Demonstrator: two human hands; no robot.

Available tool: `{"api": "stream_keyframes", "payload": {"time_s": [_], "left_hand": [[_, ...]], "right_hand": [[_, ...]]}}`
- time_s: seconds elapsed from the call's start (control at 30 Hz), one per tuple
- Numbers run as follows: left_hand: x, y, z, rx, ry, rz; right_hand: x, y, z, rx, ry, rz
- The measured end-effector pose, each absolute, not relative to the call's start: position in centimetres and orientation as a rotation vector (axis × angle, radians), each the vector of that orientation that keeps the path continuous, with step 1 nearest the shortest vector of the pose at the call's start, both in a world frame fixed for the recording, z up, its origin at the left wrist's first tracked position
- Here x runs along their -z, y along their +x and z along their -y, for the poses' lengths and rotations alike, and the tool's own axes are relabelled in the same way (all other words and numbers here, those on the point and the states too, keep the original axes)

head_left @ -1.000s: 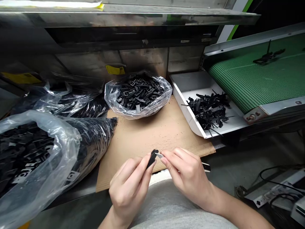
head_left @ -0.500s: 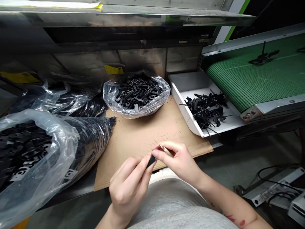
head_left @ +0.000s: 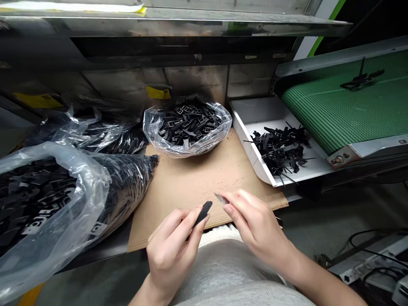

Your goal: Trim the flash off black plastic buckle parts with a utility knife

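Note:
My left hand [head_left: 175,242] is closed around a small black plastic part [head_left: 203,212], which sticks out past the thumb and fingertips. In my right hand [head_left: 255,219] is a small craft knife [head_left: 219,198]; its thin pointed blade shows at the fingertips, while most of the handle is hidden in the hand. The blade tip points toward the black part, with a small gap between them. Both hands are over the near edge of a cardboard sheet [head_left: 178,187] with dark specks on it.
A clear bag [head_left: 153,127] of black parts stands behind the cardboard. On the left lies a larger open bag [head_left: 95,178] of black parts. A white tray [head_left: 255,163] holds black pieces below a green conveyor belt [head_left: 350,106]. A metal shelf [head_left: 191,29] crosses above.
My right hand has moved the knife away from the left hand and turned it, so the hands are now apart. More of the black part shows. The view has shifted slightly.

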State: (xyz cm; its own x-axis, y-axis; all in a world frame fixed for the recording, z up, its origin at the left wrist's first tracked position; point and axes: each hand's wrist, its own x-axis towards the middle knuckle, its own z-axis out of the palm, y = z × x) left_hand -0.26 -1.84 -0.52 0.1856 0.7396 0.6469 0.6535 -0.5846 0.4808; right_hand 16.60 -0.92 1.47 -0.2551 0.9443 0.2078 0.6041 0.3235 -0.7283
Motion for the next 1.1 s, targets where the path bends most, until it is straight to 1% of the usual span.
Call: {"api": "stream_keyframes", "payload": {"time_s": [0.1, 0.33, 0.57, 0.77, 0.83, 1.0, 1.1], "left_hand": [[0.5, -0.1, 1.7, -1.389, 2.38, -1.396], [0.2, 0.3, 1.4, -1.408, 2.435, -1.389], [0.9, 0.1, 1.2, -1.406, 2.47, -1.359], [1.0, -0.1, 1.5, -1.42, 2.445, -1.352], [1.0, -0.2, 1.7, -1.427, 2.418, -1.343], [1.0, -0.3, 1.8, -1.441, 2.293, -1.364], [0.6, -0.4, 1.4, -1.282, 2.118, -1.312]], "right_hand": [[-1.0, 16.5, 1.8, -0.531, -1.312, 2.003], [-0.5, 16.1, 1.7, -0.513, -1.336, 2.018], [-0.4, 15.7, 1.9, -0.492, -1.41, 2.055], [0.8, 17.3, 0.1, -0.343, -1.538, 1.961], [0.9, 18.4, -0.7, -0.41, -1.582, 1.851], [-0.3, 18.3, -0.7, -0.872, -1.37, 1.686], [-0.7, 16.7, -0.4, -1.121, -1.26, 1.639]]}}
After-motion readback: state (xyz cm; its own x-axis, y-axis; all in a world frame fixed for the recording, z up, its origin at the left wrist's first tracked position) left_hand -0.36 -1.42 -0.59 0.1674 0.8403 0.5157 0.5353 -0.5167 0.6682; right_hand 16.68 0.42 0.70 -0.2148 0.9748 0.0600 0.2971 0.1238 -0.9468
